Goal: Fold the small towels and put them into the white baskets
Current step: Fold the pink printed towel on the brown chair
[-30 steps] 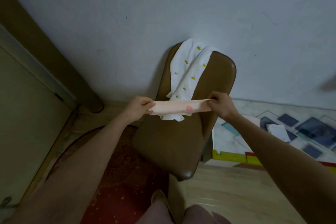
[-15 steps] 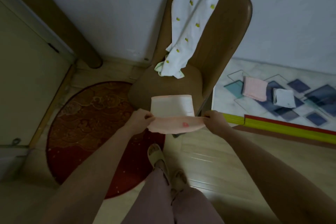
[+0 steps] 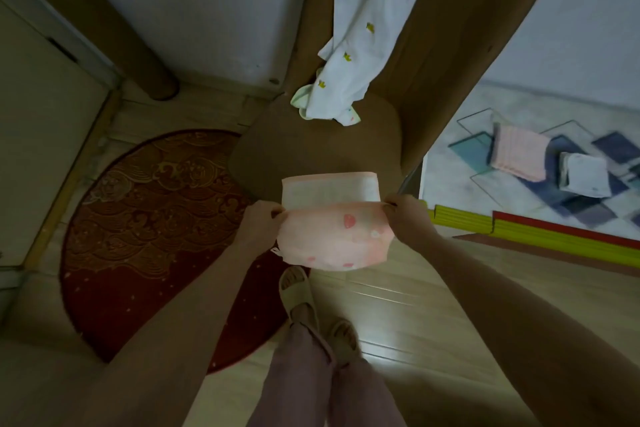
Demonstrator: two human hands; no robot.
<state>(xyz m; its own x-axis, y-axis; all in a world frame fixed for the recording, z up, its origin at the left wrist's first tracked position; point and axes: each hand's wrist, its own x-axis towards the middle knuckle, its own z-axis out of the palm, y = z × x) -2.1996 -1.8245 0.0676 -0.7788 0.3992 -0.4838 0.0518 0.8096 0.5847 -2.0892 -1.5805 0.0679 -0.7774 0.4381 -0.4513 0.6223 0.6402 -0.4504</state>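
Observation:
A small pink towel (image 3: 334,236) with red marks hangs doubled over between my hands at the front edge of a brown chair (image 3: 311,146). My left hand (image 3: 261,224) pinches its left corner and my right hand (image 3: 405,215) pinches its right corner. One half lies on the seat, the other drapes toward me. A white towel with yellow prints (image 3: 356,42) hangs down the chair back. Folded pink (image 3: 517,156) and white (image 3: 585,175) towels lie on a patterned mat at the right. No white basket is in view.
A dark red round rug (image 3: 145,236) covers the floor at the left beside a door frame (image 3: 69,156). A yellow and red strip (image 3: 540,232) edges the patterned mat (image 3: 485,191). My feet in slippers (image 3: 301,291) stand on the wooden floor just under the towel.
My view tipped downward and my hands came lower and nearer. The towel went from a stretched strip to a fold, with one half laid on the seat.

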